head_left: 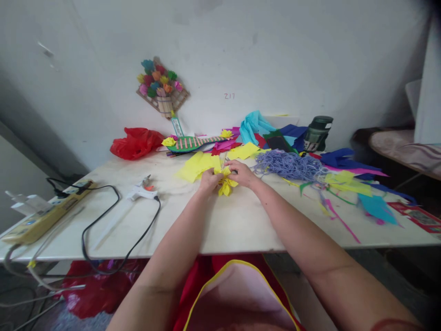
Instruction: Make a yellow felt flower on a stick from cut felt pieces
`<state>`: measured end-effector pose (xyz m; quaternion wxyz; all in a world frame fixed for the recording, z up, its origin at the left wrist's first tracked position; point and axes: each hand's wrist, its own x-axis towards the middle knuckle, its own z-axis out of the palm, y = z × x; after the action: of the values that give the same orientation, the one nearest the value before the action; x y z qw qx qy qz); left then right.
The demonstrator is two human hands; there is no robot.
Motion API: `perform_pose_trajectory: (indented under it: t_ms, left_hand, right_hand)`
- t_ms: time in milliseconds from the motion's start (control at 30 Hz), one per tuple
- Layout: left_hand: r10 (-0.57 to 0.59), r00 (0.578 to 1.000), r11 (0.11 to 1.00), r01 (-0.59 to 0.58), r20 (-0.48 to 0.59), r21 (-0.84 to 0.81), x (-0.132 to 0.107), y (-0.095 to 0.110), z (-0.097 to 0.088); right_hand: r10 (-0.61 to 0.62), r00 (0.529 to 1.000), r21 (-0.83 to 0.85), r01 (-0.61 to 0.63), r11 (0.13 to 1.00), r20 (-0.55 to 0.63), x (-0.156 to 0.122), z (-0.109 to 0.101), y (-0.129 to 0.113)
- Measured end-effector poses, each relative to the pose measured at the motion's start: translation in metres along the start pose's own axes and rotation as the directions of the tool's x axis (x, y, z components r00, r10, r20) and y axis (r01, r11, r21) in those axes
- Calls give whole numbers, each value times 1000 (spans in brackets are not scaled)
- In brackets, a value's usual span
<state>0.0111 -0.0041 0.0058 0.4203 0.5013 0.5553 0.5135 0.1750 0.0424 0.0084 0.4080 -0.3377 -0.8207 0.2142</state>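
Observation:
Both my hands meet over the middle of the table around a yellow paper flower point(226, 184), its petals spreading below my fingers. My left hand point(209, 180) grips the flower's left side with closed fingers. On the other side, my right hand point(240, 173) pinches the flower near its top right; something dark shows at the fingertips, too small to name. Behind my left hand lie yellow paper sheets point(196, 165). A tangled heap of purple yarn point(289, 164) is just right of my right hand.
A glue gun point(143, 191) with a black cord and a power strip point(51, 214) lie at left. Farther back are a red plastic bag point(136, 143), a decorated green piece point(193, 143) and a dark bottle point(319, 133). Coloured paper scraps point(377, 208) cover the right side.

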Motion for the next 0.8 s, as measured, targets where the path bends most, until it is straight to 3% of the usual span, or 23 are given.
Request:
perform_pose_trajectory:
  t_ms: [233, 600, 800]
  left_hand:
    - [-123, 992, 992, 123, -15, -32, -2, 4, 3]
    - [-28, 999, 999, 29, -36, 15, -1, 1, 2]
    - [-106, 988, 993, 111, -109, 48, 3, -1, 4]
  right_hand:
    - [-30, 998, -18, 31, 999, 52, -1, 0, 1]
    - [-38, 994, -135, 51, 990, 102, -2, -1, 4]
    - [-37, 989, -199, 66, 978, 145, -1, -3, -2]
